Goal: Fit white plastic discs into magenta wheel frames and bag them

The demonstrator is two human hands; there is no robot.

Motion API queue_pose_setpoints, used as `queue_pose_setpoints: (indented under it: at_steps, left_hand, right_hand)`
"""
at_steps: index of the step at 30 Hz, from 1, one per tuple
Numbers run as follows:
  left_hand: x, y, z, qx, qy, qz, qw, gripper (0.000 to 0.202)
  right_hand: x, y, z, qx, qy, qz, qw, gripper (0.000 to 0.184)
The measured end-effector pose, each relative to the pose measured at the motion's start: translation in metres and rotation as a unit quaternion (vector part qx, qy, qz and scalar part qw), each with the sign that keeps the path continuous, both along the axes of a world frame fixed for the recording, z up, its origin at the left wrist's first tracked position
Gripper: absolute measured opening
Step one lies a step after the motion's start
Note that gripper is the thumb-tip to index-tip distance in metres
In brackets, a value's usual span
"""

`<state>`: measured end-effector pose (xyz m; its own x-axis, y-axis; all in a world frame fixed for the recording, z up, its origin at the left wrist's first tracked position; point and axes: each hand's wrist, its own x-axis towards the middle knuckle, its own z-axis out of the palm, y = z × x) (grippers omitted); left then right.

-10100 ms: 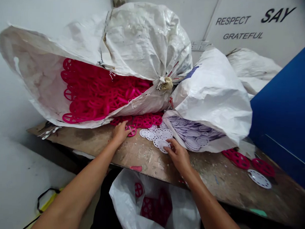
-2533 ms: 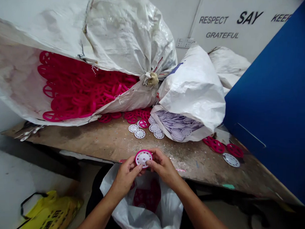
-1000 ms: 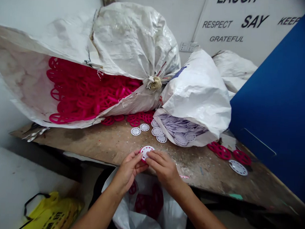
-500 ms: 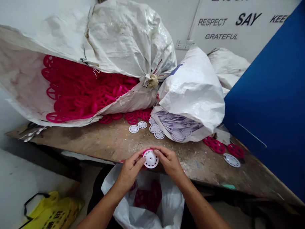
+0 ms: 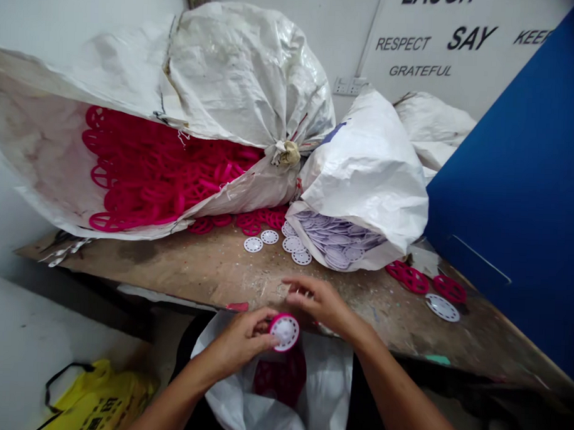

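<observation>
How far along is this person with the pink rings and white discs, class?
Done: pink rings lie in the white bag. In hand: the left hand holds a pink ring fitted with a white disc; the right hand is open, apart from it. Remaining: sacks of pink rings and pale discs, and loose pieces on the table.

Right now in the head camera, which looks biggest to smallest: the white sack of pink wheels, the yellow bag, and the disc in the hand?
1. White woven sack of pink wheels
2. Yellow plastic bag, cut off by the picture's edge
3. Pink-rimmed white disc in the left hand, though nearest the camera
</observation>
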<state>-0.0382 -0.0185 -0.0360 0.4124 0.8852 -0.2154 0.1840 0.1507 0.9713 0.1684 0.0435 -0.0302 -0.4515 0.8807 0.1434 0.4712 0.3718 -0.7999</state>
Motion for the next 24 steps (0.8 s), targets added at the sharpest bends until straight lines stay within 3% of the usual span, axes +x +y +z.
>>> queue_pose_setpoints:
  at_steps: [3, 5, 6, 8, 12, 15, 17, 19, 22, 24]
  left_hand:
    - [-0.014, 0.029, 0.007, 0.125, 0.13, 0.025, 0.983, 0.038]
    - [-0.023, 0.061, 0.01, 0.235, 0.232, 0.093, 0.939, 0.032]
    - [-0.027, 0.079, 0.01, 0.281, 0.288, 0.133, 0.906, 0.031]
    - [-0.034, 0.117, 0.01, 0.306, 0.32, 0.169, 0.881, 0.029]
    - [-0.044, 0.183, 0.002, 0.332, 0.355, 0.209, 0.848, 0.028]
    - [-0.048, 0.215, -0.005, 0.338, 0.376, 0.213, 0.836, 0.021]
    - [-0.05, 0.223, -0.009, 0.344, 0.383, 0.201, 0.833, 0.014]
    - [-0.049, 0.216, -0.01, 0.361, 0.382, 0.182, 0.831, 0.01]
    - [-0.044, 0.179, -0.011, 0.402, 0.365, 0.141, 0.828, 0.01]
    - [-0.039, 0.143, -0.012, 0.431, 0.344, 0.108, 0.827, 0.013]
  right_hand:
    - [-0.002, 0.045, 0.007, 0.133, -0.167, -0.143, 0.967, 0.029]
    - [-0.008, 0.071, 0.008, 0.177, -0.265, -0.189, 0.929, 0.033]
    - [-0.012, 0.08, 0.006, 0.185, -0.292, -0.193, 0.918, 0.034]
    - [-0.02, 0.093, 0.002, 0.189, -0.312, -0.18, 0.913, 0.03]
    - [-0.035, 0.096, -0.01, 0.197, -0.339, -0.133, 0.91, 0.019]
    - [-0.042, 0.084, -0.016, 0.21, -0.342, -0.091, 0.912, 0.019]
    - [-0.043, 0.074, -0.017, 0.215, -0.331, -0.075, 0.916, 0.02]
    - [-0.04, 0.065, -0.016, 0.196, -0.268, -0.092, 0.939, 0.02]
    - [-0.031, 0.057, -0.009, 0.064, -0.023, -0.16, 0.985, 0.017]
    - [-0.026, 0.054, -0.003, -0.052, 0.159, -0.182, 0.969, 0.022]
